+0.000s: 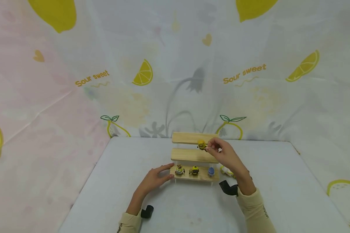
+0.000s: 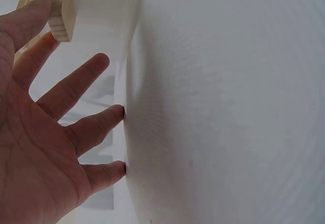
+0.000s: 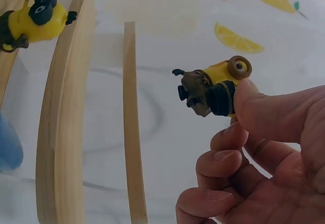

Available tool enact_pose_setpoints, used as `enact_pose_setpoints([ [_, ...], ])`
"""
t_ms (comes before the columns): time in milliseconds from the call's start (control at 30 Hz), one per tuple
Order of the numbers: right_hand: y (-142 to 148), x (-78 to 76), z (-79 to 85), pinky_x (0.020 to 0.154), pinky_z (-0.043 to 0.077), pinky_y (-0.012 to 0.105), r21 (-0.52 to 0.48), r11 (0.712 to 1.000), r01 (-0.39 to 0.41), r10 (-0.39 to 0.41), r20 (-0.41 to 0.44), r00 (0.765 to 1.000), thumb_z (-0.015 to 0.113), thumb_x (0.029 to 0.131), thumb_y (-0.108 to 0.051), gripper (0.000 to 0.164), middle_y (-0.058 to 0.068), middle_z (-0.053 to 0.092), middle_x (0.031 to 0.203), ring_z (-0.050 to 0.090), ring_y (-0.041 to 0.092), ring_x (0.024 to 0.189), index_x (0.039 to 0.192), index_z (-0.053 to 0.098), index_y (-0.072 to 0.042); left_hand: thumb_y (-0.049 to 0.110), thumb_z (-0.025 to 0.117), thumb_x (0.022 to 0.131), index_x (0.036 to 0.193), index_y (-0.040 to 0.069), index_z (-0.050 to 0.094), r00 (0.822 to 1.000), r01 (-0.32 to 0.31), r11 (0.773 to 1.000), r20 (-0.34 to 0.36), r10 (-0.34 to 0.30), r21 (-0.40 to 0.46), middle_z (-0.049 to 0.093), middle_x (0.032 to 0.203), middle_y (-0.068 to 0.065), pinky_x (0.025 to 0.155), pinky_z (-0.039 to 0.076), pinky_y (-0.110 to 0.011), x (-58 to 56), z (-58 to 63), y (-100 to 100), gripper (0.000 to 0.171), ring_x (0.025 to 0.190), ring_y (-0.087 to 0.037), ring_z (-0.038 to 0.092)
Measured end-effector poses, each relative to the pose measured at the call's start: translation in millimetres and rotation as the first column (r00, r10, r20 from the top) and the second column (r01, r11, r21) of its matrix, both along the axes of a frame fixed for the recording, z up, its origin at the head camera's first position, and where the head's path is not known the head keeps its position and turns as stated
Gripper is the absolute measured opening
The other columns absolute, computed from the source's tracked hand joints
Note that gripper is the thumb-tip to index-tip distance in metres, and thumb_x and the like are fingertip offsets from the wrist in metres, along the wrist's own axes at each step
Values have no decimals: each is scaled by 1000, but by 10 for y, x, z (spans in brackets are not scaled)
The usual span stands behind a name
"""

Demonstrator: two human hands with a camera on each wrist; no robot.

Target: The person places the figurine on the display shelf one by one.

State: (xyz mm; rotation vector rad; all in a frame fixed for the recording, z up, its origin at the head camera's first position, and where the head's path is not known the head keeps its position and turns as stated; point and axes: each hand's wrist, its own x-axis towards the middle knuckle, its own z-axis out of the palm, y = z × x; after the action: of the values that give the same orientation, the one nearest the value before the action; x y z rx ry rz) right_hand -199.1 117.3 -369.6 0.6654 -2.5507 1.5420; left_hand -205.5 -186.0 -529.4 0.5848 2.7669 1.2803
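Observation:
My right hand (image 1: 226,155) pinches a small yellow minion figurine (image 3: 216,84) between thumb and fingertips. The figurine has a brown-rimmed goggle and dark clothing and lies sideways in the right wrist view. In the head view it overlaps the gap between the upper tiers of a wooden three-tier display stand (image 1: 192,156). My left hand (image 1: 153,179) touches the left end of the lowest tier with thumb and index finger, the other fingers spread out straight. On that tier stand a yellow minion figurine (image 1: 179,170), another with dark goggles (image 1: 195,170), and a blue-topped figurine (image 1: 211,171).
A white and yellow item (image 1: 227,171) lies on the table right of the stand, partly behind my right forearm. The white table (image 1: 128,155) meets a lemon-print cloth backdrop (image 1: 175,81) behind the stand. Black curved pieces (image 1: 228,188) sit at both wrists.

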Motion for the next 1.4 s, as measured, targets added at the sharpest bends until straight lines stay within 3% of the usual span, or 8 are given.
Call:
enact_pose_setpoints([
  [67, -38, -49, -10, 60, 37, 29, -22, 999, -25, 25, 7, 1000, 59, 91, -3, 8, 14, 51, 78, 45, 24, 70, 90, 55, 3, 58, 60, 82, 132, 35, 52, 1000, -1, 1000, -1, 1, -4, 49, 131, 17, 99, 13, -69, -4, -2, -1, 55, 127, -25, 41],
  [300, -123, -368, -334, 62, 38, 34, -50, 996, -78, 79, 15, 997, 60, 92, -15, 9, 8, 50, 79, 45, 23, 71, 91, 55, -7, 59, 59, 82, 132, 36, 53, 1000, -4, 1000, 5, 4, -13, 49, 132, 17, 99, 13, -69, -13, -22, -5, 55, 126, -24, 42],
  [433, -218, -436, -384, 64, 38, 34, -54, 992, -113, 115, 28, 993, 58, 94, -17, 10, 6, 49, 80, 45, 21, 72, 91, 53, -9, 59, 59, 82, 131, 36, 52, 1000, -6, 1000, 2, 6, -17, 50, 132, 15, 99, 13, -70, -21, -28, -5, 55, 126, -22, 43],
  [867, -508, -491, -482, 63, 40, 28, -5, 974, -226, 225, 124, 966, 50, 98, -12, 10, 14, 54, 90, 46, 18, 73, 94, 49, -2, 57, 59, 83, 132, 35, 52, 1000, 2, 1000, 6, -2, -5, 49, 131, 17, 98, 14, -70, -22, -30, 0, 54, 126, -20, 42],
  [1400, -766, -477, -525, 55, 38, 27, 153, 965, -211, 177, 214, 961, 51, 97, -13, 8, 5, 48, 75, 43, 16, 62, 94, 51, -6, 57, 59, 83, 131, 38, 52, 1000, 5, 1000, 14, -5, 9, 49, 131, 19, 98, 15, -70, -21, -19, -15, 52, 126, -20, 42],
])
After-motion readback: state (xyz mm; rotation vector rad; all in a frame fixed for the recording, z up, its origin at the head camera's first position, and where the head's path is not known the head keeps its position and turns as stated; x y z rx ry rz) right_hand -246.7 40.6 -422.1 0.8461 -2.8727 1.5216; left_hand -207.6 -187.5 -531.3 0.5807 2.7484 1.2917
